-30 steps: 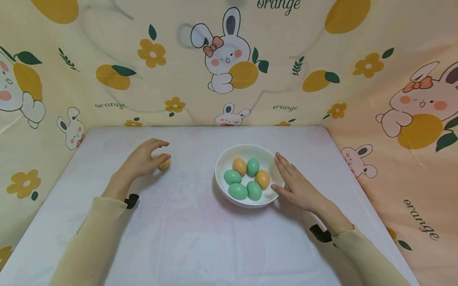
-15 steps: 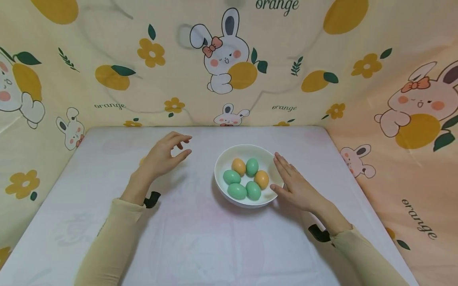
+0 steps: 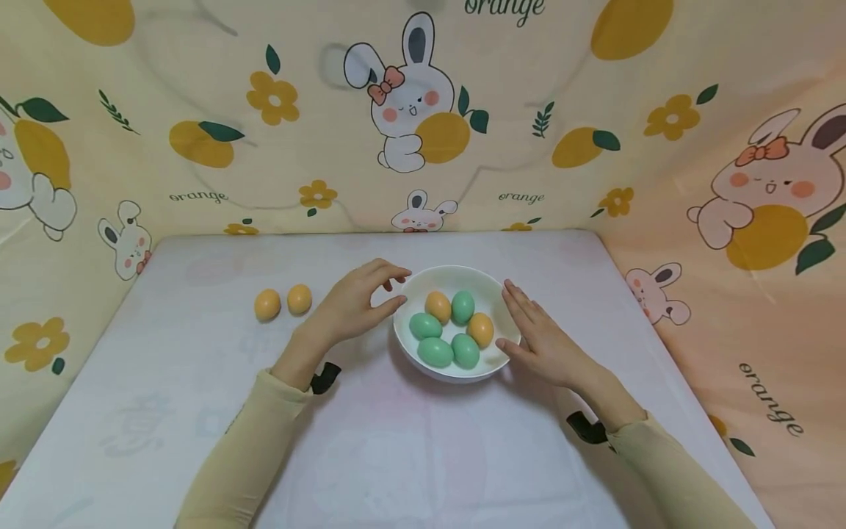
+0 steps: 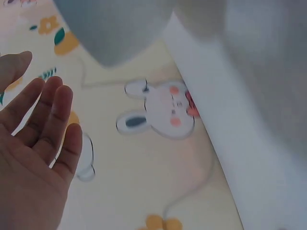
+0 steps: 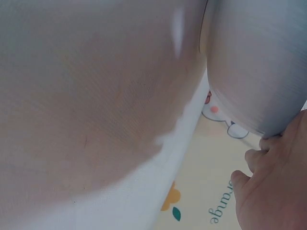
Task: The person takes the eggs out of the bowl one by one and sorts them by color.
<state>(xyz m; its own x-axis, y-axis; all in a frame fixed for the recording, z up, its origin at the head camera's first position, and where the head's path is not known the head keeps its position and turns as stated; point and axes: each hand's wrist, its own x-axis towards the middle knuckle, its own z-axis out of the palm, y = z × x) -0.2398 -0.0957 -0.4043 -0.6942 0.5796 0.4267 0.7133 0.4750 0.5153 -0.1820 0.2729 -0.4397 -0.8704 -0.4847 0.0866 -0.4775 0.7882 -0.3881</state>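
Note:
A white bowl (image 3: 456,373) with several green eggs (image 3: 435,353) and two yellow eggs (image 3: 480,330) inside stands right of the table's middle. My left hand (image 3: 350,301) is at the bowl's left rim, fingers relaxed and apart, with nothing between thumb and fingers. In the left wrist view, its fingers (image 4: 60,108) are spread beside the bowl's blurred side. My right hand (image 3: 545,342) lies along the right rim with straight fingers touching the bowl. The right wrist view shows that hand (image 5: 273,177) against the bowl's outer wall (image 5: 259,67).
Two more yellow eggs, a left one (image 3: 267,305) and a right one (image 3: 299,299), lie side by side on the white tabletop (image 3: 370,441) behind my left forearm. A cloth (image 3: 291,147) printed with rabbits and oranges hangs behind and at both sides of the table.
My left hand has moved right, away from the yellow eggs on the table and over to the bowl's left rim. Those two eggs now show fully. My right hand stays at the bowl.

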